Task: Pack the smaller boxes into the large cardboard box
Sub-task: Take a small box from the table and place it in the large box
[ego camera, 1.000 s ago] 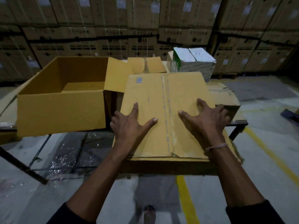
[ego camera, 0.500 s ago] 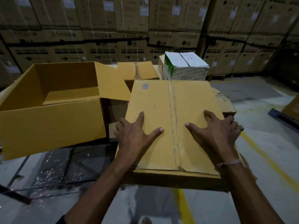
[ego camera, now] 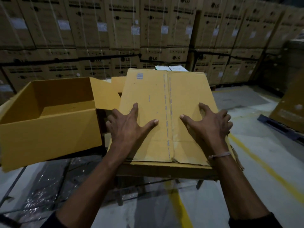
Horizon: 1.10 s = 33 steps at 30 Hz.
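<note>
Two forearms reach in from 6 o'clock, dark sleeve cuffs at the bottom edge. Left hand (ego camera: 130,127) lies palm down, fingers spread wide, flat on the top of the closed box (ego camera: 166,116), gripping nothing; its outer fingers hang over the box's left edge. Right hand (ego camera: 212,125) also palm down and spread, thumb pointing toward the tape seam (ego camera: 168,112), outer fingers curled over the right edge of the box. A thin bracelet (ego camera: 219,155) sits on the right wrist. The closed box fills the centre, tilted with its far end raised, near edge frayed; a barcode label (ego camera: 140,76) sits near its far left corner. Whether it rests on a tabletop underneath cannot be told.

At 9 o'clock, just beside the closed box, stands the large open box (ego camera: 49,129), flaps up, inside looks bare apart from a bottom flap. Below it, shiny plastic wrap (ego camera: 44,183) on the floor. A yellow floor line (ego camera: 256,163) runs off toward 4 o'clock. At 12 o'clock, just behind the closed box, the white top of a smaller box (ego camera: 171,68) peeks out. At 3 o'clock a dark pallet (ego camera: 283,127) with another carton on it. Far back, a wall of stacked LG cartons (ego camera: 151,30).
</note>
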Each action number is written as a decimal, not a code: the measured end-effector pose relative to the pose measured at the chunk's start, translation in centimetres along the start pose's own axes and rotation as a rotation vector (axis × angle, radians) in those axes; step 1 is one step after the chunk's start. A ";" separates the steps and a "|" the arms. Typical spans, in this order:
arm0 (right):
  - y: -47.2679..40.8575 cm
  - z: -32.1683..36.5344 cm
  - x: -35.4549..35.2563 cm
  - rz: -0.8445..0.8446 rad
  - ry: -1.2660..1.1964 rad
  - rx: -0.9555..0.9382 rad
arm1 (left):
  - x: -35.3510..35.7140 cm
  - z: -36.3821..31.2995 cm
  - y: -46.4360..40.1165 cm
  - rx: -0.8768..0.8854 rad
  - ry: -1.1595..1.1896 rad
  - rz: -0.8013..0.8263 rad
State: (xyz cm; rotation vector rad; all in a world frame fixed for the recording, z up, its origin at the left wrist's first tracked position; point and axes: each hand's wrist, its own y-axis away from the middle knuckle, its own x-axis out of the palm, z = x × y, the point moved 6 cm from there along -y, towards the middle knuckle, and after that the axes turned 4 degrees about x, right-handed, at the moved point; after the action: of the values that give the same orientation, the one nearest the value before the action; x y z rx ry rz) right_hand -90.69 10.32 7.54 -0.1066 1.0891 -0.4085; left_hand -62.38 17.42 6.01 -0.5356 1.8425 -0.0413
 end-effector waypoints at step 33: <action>-18.6 50.3 17.2 0.085 -0.257 -0.492 | -15.5 27.9 -33.0 -0.320 -0.130 -0.397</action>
State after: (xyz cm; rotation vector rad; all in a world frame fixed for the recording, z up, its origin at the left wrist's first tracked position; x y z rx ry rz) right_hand -44.78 -19.00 21.85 -0.5319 0.9165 -0.0404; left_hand -22.11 0.30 19.88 -1.0983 1.6003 0.0216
